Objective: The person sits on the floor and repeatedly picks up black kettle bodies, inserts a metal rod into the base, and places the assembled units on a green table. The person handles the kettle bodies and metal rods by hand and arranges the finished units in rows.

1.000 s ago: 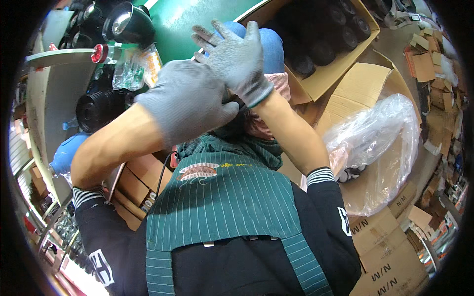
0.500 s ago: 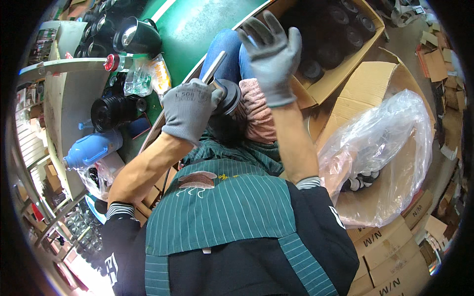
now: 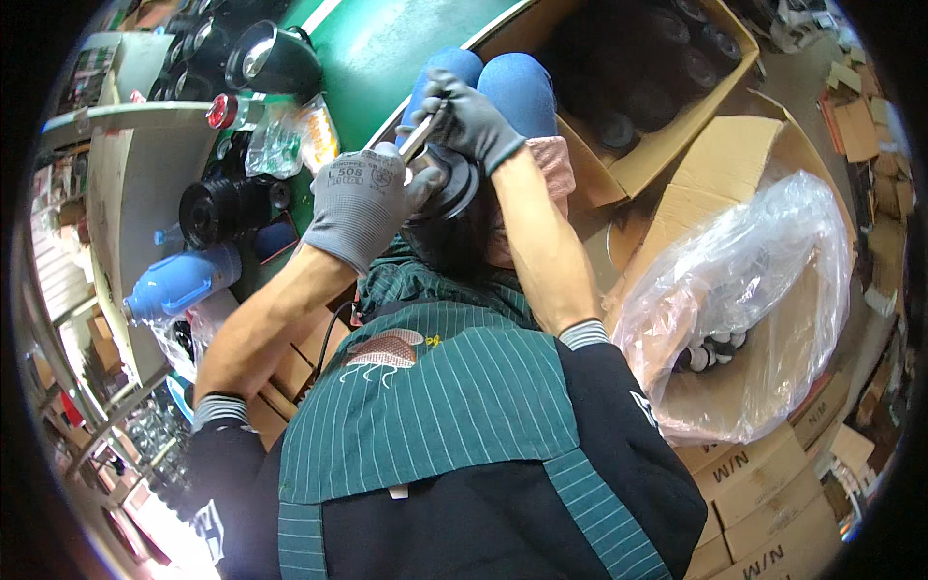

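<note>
The left hand [image 3: 362, 203] in a grey knit glove closes on a round black metal part [image 3: 454, 188] above the lap; the gloved right hand [image 3: 464, 116], wrist bent, grips what seems a slim silver tool [image 3: 418, 138] against it.

This is a small factory or assembly workshop. A green work table [image 3: 387, 48] is the center. Above it stand black round parts [image 3: 227, 208], right of it an open cardboard box [image 3: 657, 106] with many dark parts, and further right a box with a clear plastic bag [image 3: 754, 290].
</note>
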Demonstrator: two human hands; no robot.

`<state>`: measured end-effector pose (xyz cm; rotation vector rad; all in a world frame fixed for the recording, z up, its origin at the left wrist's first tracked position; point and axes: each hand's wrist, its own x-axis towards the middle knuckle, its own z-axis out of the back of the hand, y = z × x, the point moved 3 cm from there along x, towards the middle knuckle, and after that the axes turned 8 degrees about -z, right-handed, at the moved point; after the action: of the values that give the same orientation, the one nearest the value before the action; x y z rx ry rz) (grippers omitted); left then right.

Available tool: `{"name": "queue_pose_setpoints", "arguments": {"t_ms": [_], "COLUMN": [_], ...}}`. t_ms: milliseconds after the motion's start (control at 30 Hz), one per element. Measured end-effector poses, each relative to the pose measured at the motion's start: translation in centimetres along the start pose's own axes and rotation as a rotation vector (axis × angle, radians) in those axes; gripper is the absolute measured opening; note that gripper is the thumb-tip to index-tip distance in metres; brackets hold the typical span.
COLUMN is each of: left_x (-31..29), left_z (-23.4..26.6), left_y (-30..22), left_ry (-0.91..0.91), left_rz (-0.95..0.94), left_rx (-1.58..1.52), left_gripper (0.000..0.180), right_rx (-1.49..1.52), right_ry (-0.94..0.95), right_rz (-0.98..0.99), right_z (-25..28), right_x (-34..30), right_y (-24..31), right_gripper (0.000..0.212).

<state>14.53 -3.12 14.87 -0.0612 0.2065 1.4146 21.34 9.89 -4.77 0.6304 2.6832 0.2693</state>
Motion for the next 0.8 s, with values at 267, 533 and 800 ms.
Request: {"name": "queue_pose_setpoints", "arguments": {"t_ms": [267, 533, 800], "left_x": [-0.9, -0.6, 3.5], "left_z": [-0.3, 0.3, -0.2], "left_y": [2.8, 3.5, 1.2], "left_ry": [0.082, 0.126, 0.453], "left_rz": [-0.085, -0.213, 0.099], "left_rx": [-0.374, -0.471, -0.613], "left_gripper": [0.056, 0.051, 0.052], "right_rx": [0.109, 0.149, 0.263], "right_ry": [-0.029, 0.073, -0.071], "right_rz": [0.206, 0.356, 0.048], "right_z": [-4.1, -4.3, 0.1], "right_x": [-7.1, -9.4, -2.9], "right_y": [0.3, -0.2, 1.6], "right_gripper": [0.045, 0.051, 0.052]}}
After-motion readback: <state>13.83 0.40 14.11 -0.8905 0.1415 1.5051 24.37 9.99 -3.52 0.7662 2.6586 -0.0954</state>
